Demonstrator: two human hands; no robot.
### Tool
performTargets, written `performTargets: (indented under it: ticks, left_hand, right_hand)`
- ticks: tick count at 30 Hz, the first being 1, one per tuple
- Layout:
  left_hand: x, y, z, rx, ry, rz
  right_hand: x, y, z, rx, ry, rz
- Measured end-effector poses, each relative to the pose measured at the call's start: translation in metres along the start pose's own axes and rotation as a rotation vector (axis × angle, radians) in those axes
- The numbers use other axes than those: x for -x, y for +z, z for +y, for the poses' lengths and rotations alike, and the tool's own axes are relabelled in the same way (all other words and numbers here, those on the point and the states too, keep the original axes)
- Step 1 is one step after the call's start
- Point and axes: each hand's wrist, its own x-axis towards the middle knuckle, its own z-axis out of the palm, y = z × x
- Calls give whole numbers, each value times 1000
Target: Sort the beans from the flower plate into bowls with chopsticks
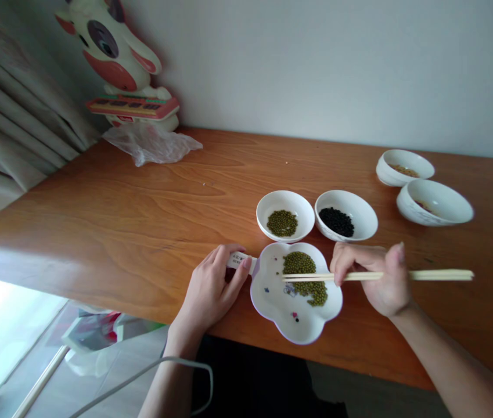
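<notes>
My left hand [215,284] pinches a small white tab with dark printing [241,261] at the left rim of a flower-shaped white dish [267,296] with a lilac edge. Green mung beans [301,265] lie in a patch across the dish's upper and right side. A pair of pale chopsticks [438,275] is in my right hand [377,276], with their tips over the beans. Just behind the dish stand a white bowl [305,217] of mung beans [281,223] and a white bowl [366,217] of black beans [337,222].
Two more white bowls, one farther back [388,171] and one nearer [446,206], stand at the right with brownish contents. A cow-shaped toy keyboard [133,107] and a crumpled clear plastic bag [154,145] are at the back left of the wooden table [141,232]. A grey cable [141,371] crosses my left forearm.
</notes>
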Motion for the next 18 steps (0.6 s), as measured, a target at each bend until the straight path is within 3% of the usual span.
performTargets:
  ticks: [10, 18]
  left_hand:
    - [0, -1, -1, 24, -22, -25]
    - [0, -1, 0, 36, -21, -22]
  right_hand:
    - [-1, -8, -6, -23, 3, -103]
    - [-2, -4, -7, -79, -11, 65]
